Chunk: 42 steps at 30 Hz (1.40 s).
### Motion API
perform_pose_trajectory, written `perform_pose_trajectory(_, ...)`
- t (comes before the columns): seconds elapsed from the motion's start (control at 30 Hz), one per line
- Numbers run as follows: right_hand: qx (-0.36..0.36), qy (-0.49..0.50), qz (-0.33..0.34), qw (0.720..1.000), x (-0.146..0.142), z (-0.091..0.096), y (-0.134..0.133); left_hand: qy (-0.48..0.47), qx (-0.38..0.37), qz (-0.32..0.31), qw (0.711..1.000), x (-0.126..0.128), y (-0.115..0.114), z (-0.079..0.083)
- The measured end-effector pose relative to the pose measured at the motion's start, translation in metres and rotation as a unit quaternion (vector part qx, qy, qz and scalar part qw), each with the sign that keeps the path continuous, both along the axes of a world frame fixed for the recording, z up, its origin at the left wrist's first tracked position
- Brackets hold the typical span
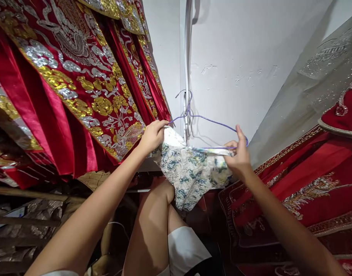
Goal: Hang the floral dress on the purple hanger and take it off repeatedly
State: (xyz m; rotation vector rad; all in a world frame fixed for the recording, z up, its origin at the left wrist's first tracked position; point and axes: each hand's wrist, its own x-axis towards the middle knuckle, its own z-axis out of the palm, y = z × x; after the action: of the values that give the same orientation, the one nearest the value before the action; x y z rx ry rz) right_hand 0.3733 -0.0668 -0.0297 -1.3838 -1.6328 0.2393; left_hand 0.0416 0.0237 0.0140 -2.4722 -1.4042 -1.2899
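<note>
Flowery cloth (185, 172) touches a purple hanger (212, 120) by a thin white pole (185, 57), w/ a white wall (236, 46) behind. L hand (152, 136) pinches cloth at 1 end, R hand (239, 156) at the other. Red clothes (63, 126) hang on both sides.

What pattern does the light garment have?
The garment is whitish with a swirling blue-green print, shown best in the head view.

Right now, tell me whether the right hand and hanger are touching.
Touching. The head view shows it: the right hand grips the purple hanger around its corner on that side.
</note>
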Motion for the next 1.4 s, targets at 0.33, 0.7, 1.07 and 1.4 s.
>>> perform_pose_trajectory(0.33, -0.138, 0.002, 0.088, 0.987, 0.046, 0.057, -0.001, 0.019, -0.014, 0.006, 1.0, -0.012, 0.009, 0.004)
perform_pose_trajectory(0.7, -0.106, -0.05, 0.107, 0.987, 0.051, 0.04, 0.017, -0.172, 0.088, 0.099, 0.976, -0.029, -0.02, 0.012)
perform_pose_trajectory(1.07, -0.054, -0.209, 0.073, 0.974, 0.038, 0.027, 0.015, -0.171, 0.061, 0.072, 0.981, -0.039, -0.024, 0.013)
perform_pose_trajectory(1.4, -0.215, 0.263, 0.192, 0.921, 0.005, 0.031, 0.053, -0.393, -0.119, 0.046, 0.911, -0.049, -0.01, 0.002)
